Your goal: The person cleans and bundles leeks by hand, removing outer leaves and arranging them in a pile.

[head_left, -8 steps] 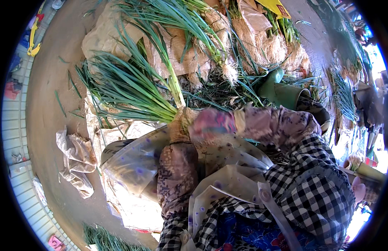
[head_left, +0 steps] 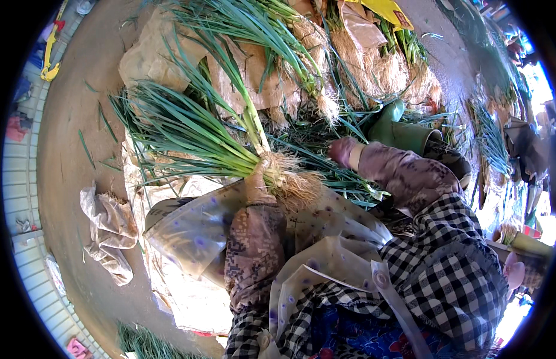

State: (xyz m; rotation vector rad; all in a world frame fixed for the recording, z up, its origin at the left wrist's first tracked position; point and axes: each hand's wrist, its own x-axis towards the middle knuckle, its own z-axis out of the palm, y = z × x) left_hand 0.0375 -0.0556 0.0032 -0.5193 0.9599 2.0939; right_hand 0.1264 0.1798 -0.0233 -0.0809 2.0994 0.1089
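Note:
My left hand (head_left: pixel 257 185) is closed around a bunch of green onions (head_left: pixel 224 143) near its root end. The pale, stringy roots (head_left: pixel 297 182) stick out to the right, and the long green leaves fan out to the left. One thicker onion stalk (head_left: pixel 252 122) slants up from the bunch. My right hand (head_left: pixel 345 151), in a pinkish covering, is to the right of the roots and apart from them, over loose green leaves and trimmings (head_left: pixel 326 164). Its fingers are mostly hidden, so I cannot make out whether it holds anything.
More green onions with long roots (head_left: pixel 373 66) lie across the far side, partly on brown sacking (head_left: pixel 254 75). A green boot (head_left: pixel 403 134) stands beyond my right forearm. A clear spotted plastic apron (head_left: pixel 200 227) covers my lap. A crumpled sack (head_left: pixel 110 230) lies at left.
My right hand has moved off the root end, to the right and slightly away from me, uncovering the roots. My left hand keeps its hold on the bunch.

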